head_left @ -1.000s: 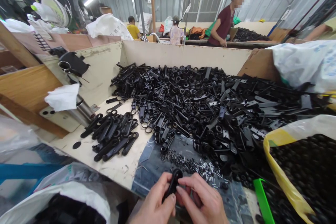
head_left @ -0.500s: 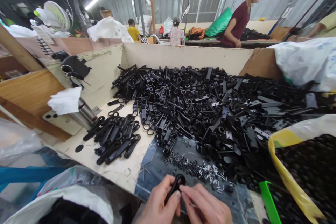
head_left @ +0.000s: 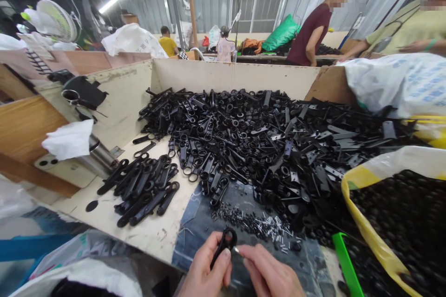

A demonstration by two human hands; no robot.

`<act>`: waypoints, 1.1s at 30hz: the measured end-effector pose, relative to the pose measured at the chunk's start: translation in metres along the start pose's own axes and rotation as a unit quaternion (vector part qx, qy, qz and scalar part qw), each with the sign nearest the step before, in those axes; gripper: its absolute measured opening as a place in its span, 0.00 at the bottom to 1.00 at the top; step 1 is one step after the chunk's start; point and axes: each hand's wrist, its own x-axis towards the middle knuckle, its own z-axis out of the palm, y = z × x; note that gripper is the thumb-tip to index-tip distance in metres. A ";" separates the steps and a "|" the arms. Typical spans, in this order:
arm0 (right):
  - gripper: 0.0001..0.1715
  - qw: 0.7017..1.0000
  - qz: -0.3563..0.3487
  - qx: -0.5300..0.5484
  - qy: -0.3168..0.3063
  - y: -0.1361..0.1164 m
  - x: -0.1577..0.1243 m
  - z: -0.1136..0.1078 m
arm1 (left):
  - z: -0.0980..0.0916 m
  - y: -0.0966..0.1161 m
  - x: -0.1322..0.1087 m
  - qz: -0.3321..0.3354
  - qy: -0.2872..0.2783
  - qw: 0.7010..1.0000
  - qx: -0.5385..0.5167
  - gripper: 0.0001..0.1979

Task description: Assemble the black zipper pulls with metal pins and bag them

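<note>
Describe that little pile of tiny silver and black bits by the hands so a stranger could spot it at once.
Find the big cream-walled bin full of black plastic pulls. At its near end, on a patch of blue denim just beyond the person's right hand, lies a small scatter of tiny tubes. Unlike the pulls, it is tiny and partly silver.

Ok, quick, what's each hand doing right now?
Left hand: closed, holding a black plastic loop-ended part.
Right hand: closed, pinching a tiny silver piece.
</note>
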 end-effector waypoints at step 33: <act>0.27 0.995 0.087 -0.036 0.031 0.004 -0.041 0.052 | 0.020 -0.034 -0.001 0.079 0.237 0.946 0.206 0.20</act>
